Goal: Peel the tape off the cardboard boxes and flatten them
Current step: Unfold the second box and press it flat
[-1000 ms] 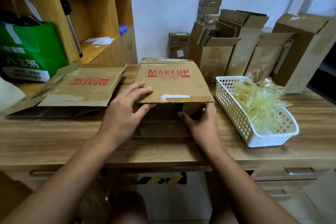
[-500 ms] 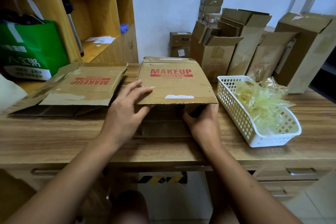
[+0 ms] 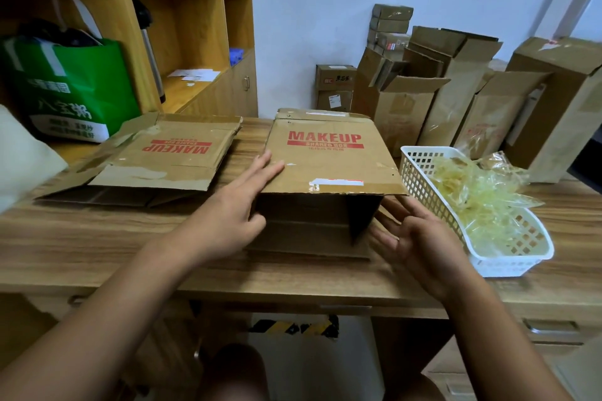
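The task is partly done, as far as I can judge. One flattened box (image 3: 169, 156) with the red MAKEUP print lies on the left part of the tabletop (image 3: 114, 247), and the white basket (image 3: 420, 172) on the right holds a heap of crumpled clear tape (image 3: 479, 198). Several standing boxes (image 3: 462, 81) wait at the back near the wall, some with open flaps, so much work is left.

The box in hand is the middle box (image 3: 329, 159), which sits on the tabletop between the flattened one and the basket. It is not flat yet: the top panel leans like a roof, the end toward the person is open, and a dark side wall stands under the right corner. A short strip of tape (image 3: 335, 182) with white and red remains near the front edge of the top panel, and its surface is scuffed.

The left hand (image 3: 234, 205) is released, its straight fingers (image 3: 270, 166) resting on the left edge of the top panel. The right hand (image 3: 420, 238) is also released, palm turned up with spread fingers, just beside the open right corner; I cannot tell if it touches the cardboard. I think the box must next be pressed down flat.
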A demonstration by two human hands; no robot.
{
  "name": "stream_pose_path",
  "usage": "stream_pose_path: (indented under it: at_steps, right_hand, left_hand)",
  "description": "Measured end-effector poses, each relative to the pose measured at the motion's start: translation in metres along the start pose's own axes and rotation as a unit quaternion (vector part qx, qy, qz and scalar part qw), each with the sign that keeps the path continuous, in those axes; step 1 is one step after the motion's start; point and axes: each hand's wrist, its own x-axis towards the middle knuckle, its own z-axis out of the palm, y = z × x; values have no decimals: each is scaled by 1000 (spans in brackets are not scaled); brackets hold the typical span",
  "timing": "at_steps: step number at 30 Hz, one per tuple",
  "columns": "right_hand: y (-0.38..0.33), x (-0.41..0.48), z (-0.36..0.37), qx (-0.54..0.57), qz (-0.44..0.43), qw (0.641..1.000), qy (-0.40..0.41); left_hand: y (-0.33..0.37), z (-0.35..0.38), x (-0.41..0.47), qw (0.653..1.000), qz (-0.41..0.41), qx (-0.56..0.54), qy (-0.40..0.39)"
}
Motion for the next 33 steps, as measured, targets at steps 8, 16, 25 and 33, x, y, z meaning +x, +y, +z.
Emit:
stream_pose_path:
  at_steps: [8, 16, 25, 33]
  right_hand:
    - [-12, 10, -7, 23, 23, 999, 30]
    - [-21, 15, 14, -110, 13, 990, 83]
    - [-31, 15, 18, -161, 26, 982, 93]
    - [-37, 7, 25, -251, 16, 967, 37]
  left_hand:
    - [11, 4, 2, 996, -17, 78, -47]
    - [16, -10, 4, 989, -8, 107, -99]
    - [9, -23, 4, 991, 10, 40, -126]
    - [7, -4, 3, 999, -20, 25, 1]
